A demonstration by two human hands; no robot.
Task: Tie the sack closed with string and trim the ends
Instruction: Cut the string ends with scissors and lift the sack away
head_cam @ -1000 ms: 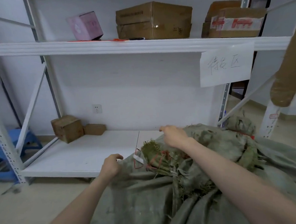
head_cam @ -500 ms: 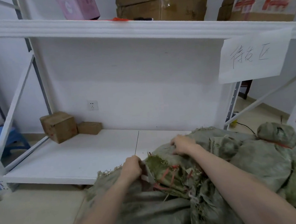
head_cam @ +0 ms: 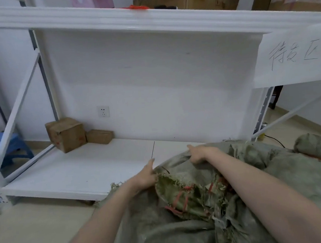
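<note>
A grey-green woven sack (head_cam: 182, 231) lies in front of me, its far end on the low white shelf (head_cam: 79, 172). Its frayed, bunched mouth (head_cam: 191, 195) is wound with red string (head_cam: 180, 197). My left hand (head_cam: 145, 176) grips the sack's cloth at the left of the mouth. My right hand (head_cam: 200, 153) grips a fold of the sack's far edge, fingers curled over it. Neither hand holds the string.
A second tied sack (head_cam: 313, 148) lies at the right. Two cardboard boxes (head_cam: 66, 134) stand at the back left of the low shelf. An upper shelf (head_cam: 149, 21) carries cartons and a paper sign (head_cam: 294, 59). A blue stool (head_cam: 7, 145) stands at far left.
My head has moved closer and lower. Both hands have shifted forward with the sack, whose far end now lies further onto the low shelf.
</note>
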